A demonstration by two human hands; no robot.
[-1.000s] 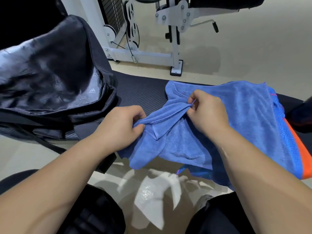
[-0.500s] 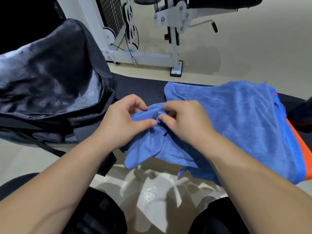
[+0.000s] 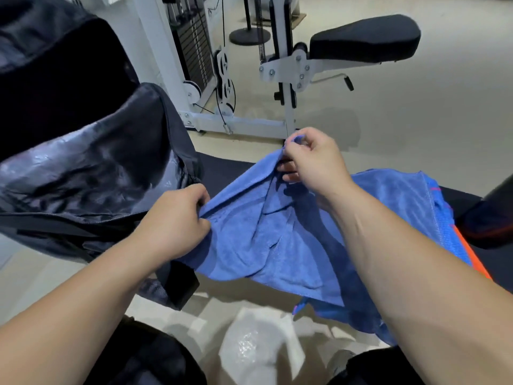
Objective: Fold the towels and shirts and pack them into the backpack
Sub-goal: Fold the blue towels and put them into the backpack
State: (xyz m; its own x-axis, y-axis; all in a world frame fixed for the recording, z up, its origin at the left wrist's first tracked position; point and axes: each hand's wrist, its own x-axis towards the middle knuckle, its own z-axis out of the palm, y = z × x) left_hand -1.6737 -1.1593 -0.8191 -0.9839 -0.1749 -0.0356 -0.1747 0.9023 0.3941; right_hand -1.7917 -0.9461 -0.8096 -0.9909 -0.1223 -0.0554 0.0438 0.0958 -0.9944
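A blue towel [image 3: 277,240] lies rumpled over a dark bench [image 3: 222,168], part of it hanging off the near edge. My left hand [image 3: 175,220] grips its left edge beside the backpack. My right hand [image 3: 308,159] pinches a corner and holds it raised above the bench, so the edge stretches between both hands. A black backpack [image 3: 91,173] lies open at the left, its shiny dark lining showing. Under the towel at the right lies a blue and orange garment [image 3: 460,245].
A white weight machine [image 3: 249,87] with a black padded seat [image 3: 363,37] stands behind the bench on the beige floor. A dark object [image 3: 488,218] sits at the right edge. My knees in dark clothing are at the bottom.
My hands were close together on the towel; now the right hand has lifted a corner up and away while the left keeps the left edge. The camera has tilted up.
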